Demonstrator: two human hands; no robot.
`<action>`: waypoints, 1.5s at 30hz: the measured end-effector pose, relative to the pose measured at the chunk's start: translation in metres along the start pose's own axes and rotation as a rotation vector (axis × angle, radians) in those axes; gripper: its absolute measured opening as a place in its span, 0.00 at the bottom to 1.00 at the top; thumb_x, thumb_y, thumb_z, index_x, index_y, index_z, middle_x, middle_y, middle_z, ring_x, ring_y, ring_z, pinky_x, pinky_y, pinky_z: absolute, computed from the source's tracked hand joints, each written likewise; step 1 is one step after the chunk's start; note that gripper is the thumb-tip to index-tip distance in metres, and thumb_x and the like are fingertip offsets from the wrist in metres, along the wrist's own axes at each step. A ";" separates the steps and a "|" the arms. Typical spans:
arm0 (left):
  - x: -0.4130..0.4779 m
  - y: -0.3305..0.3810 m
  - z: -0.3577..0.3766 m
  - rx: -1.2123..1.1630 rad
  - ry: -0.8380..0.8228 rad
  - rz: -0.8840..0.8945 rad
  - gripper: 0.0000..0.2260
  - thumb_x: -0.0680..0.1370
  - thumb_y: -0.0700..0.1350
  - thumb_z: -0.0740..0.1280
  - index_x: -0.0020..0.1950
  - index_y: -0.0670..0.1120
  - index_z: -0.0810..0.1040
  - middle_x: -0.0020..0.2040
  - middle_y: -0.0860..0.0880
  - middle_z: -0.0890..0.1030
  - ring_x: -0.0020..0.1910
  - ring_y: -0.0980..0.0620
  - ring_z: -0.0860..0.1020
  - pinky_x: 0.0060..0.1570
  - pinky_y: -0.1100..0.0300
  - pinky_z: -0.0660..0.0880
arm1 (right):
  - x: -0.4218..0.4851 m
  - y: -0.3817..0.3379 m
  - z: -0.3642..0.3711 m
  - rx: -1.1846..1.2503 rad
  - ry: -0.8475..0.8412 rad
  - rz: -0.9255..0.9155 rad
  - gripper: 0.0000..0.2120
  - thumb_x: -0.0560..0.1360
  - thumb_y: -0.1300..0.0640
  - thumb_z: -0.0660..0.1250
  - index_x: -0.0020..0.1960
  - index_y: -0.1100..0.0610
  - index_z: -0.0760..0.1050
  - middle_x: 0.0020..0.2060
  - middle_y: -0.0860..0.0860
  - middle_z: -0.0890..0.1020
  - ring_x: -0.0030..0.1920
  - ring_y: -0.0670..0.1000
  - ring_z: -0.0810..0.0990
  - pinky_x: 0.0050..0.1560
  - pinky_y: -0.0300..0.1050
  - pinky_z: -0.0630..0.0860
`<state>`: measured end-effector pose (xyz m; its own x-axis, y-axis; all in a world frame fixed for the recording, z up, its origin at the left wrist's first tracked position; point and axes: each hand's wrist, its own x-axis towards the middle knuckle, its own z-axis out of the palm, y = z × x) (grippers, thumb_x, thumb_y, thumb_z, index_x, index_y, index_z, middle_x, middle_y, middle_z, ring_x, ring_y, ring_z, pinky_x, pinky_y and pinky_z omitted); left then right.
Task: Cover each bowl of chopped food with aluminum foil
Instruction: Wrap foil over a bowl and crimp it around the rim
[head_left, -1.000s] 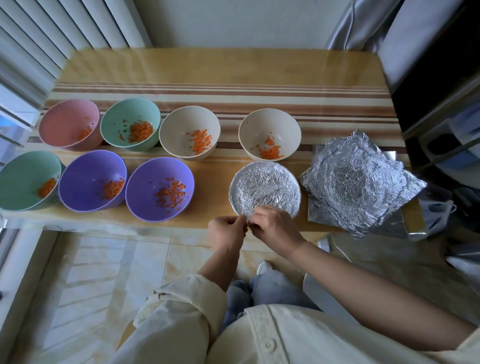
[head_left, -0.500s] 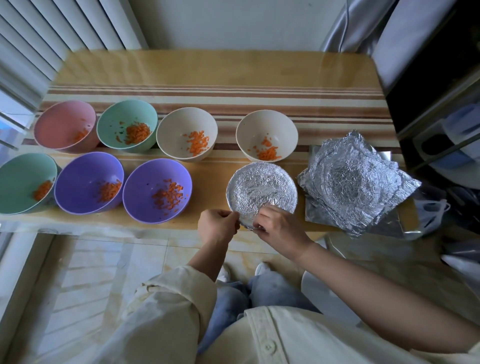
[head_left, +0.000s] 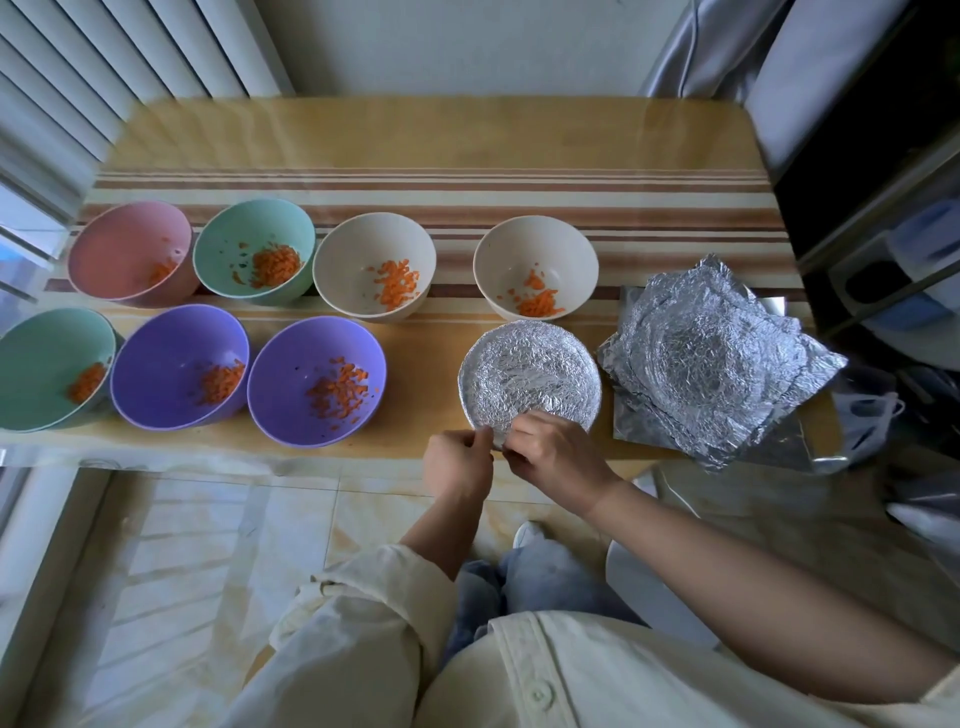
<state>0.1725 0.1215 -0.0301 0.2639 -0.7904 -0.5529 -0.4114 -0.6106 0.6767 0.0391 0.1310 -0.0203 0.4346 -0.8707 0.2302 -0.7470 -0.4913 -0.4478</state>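
A foil-covered bowl (head_left: 530, 376) stands near the table's front edge. My left hand (head_left: 460, 462) and my right hand (head_left: 556, 454) meet at its near rim, and both pinch the foil edge there. Several uncovered bowls hold chopped carrot: a pink bowl (head_left: 130, 249), a green bowl (head_left: 254, 249), a beige bowl (head_left: 374, 265), a second beige bowl (head_left: 535, 265), a green bowl at the left edge (head_left: 47, 364), a purple bowl (head_left: 176, 364) and a second purple bowl (head_left: 317, 379). A stack of crumpled foil sheets (head_left: 711, 358) lies to the right.
The striped wooden table (head_left: 441, 145) has bare room at the back. A dark shelf unit (head_left: 883, 234) stands on the right, window blinds (head_left: 78, 78) on the left. A plastic bag (head_left: 867, 415) hangs off the table's right corner. Tiled floor lies below.
Both hands stay at the near rim of the foil-covered bowl, shifting slightly as they work the foil edge. The bowls and foil stack have not moved.
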 end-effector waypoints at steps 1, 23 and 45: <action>0.001 0.000 0.000 0.008 0.003 0.002 0.19 0.77 0.51 0.65 0.33 0.40 0.80 0.31 0.39 0.79 0.31 0.46 0.74 0.35 0.55 0.73 | 0.001 -0.001 0.000 -0.001 0.008 0.007 0.10 0.64 0.68 0.76 0.35 0.59 0.76 0.30 0.51 0.72 0.31 0.53 0.73 0.29 0.39 0.62; 0.011 0.020 -0.021 0.380 0.007 0.140 0.21 0.77 0.47 0.64 0.26 0.43 0.65 0.27 0.45 0.63 0.32 0.44 0.62 0.30 0.56 0.61 | -0.004 0.008 -0.007 -0.040 -0.084 0.076 0.14 0.60 0.58 0.81 0.39 0.58 0.77 0.36 0.51 0.77 0.37 0.53 0.76 0.35 0.45 0.74; 0.011 -0.001 0.005 0.013 -0.022 0.021 0.21 0.67 0.53 0.59 0.34 0.34 0.77 0.29 0.43 0.75 0.30 0.46 0.72 0.39 0.44 0.79 | 0.008 0.003 0.003 -0.014 -0.049 -0.007 0.13 0.61 0.68 0.76 0.34 0.59 0.73 0.31 0.51 0.74 0.33 0.51 0.72 0.35 0.36 0.56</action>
<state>0.1719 0.1141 -0.0392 0.2356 -0.8015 -0.5497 -0.4282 -0.5934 0.6816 0.0418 0.1222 -0.0219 0.4639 -0.8651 0.1905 -0.7506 -0.4981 -0.4341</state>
